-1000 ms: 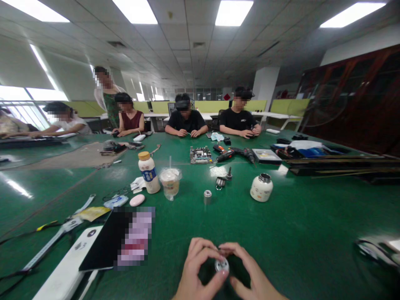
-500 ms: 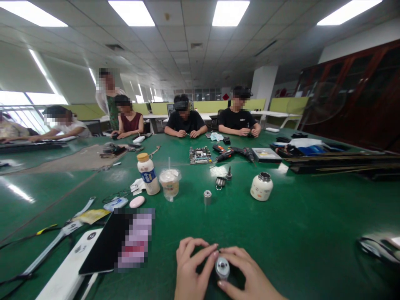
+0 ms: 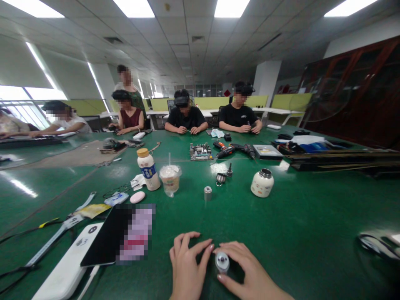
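The right hand (image 3: 246, 266) is gripping a small metal motor (image 3: 222, 262) between its thumb and pointer finger. The motor is sitting low in the middle of the view, just over the green desk (image 3: 296, 233) or on it; I cannot tell which. Its round end with little dark holes is facing up. The left hand (image 3: 189, 262) is bending beside it. Its thumb and pointer tips are coming close together next to the right pointer finger, but I cannot tell if they are pinching something tiny.

Let the held motor be the middle of a clock, with twelve pointing away from the person. A second metal motor (image 3: 208, 193) is standing on the desk just before twelve. A circuit board (image 3: 201, 152) is lying farther off, also near twelve. A cream jar (image 3: 262, 183) is standing open at one o'clock. A plastic cup (image 3: 170, 181) with a straw is standing at eleven, and a bottle (image 3: 148, 171) with a tan cap is standing just beside it. A black tablet (image 3: 103, 237) is lying between nine and ten, partly on a long white case (image 3: 70, 258).
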The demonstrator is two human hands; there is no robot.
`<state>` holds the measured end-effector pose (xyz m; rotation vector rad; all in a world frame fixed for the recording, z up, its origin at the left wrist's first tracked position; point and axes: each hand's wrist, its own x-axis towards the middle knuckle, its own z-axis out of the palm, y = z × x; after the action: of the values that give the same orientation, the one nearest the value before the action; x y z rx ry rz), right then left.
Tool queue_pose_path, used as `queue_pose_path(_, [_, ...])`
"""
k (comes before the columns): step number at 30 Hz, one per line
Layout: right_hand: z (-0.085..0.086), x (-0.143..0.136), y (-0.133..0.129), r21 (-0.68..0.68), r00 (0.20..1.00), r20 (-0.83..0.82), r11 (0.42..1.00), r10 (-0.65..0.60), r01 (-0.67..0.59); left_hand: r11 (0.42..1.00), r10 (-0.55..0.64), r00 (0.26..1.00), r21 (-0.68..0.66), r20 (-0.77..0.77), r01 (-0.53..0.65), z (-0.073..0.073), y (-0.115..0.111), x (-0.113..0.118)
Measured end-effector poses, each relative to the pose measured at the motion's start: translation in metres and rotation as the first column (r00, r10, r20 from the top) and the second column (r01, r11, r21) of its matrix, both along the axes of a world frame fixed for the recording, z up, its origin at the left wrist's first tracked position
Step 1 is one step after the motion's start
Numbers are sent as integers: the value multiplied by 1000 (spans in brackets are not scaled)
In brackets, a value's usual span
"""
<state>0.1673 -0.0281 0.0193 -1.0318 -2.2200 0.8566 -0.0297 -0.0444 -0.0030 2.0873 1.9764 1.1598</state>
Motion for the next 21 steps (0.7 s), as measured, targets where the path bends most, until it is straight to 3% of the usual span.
queue_pose_path(4, [-1, -1, 1, 33, 1000, 0, 999, 14, -14, 959, -174, 984, 232, 33, 162, 3, -4, -1])
queue_pose_path(7, [-4, -1, 1, 53, 1000, 4, 999, 12, -12, 901, -321, 947, 299, -25, 313, 7, -7, -1])
queue_pose_path(15, [-5, -2, -1, 81, 1000, -9, 997, 14, -13, 868, -434, 900, 248, -36, 429, 14, -7, 2])
queue_pose_path(21, [-10, 10, 2, 78, 973, -230, 997, 11, 7, 929, -348, 937, 121, -22, 348, 18, -10, 8])
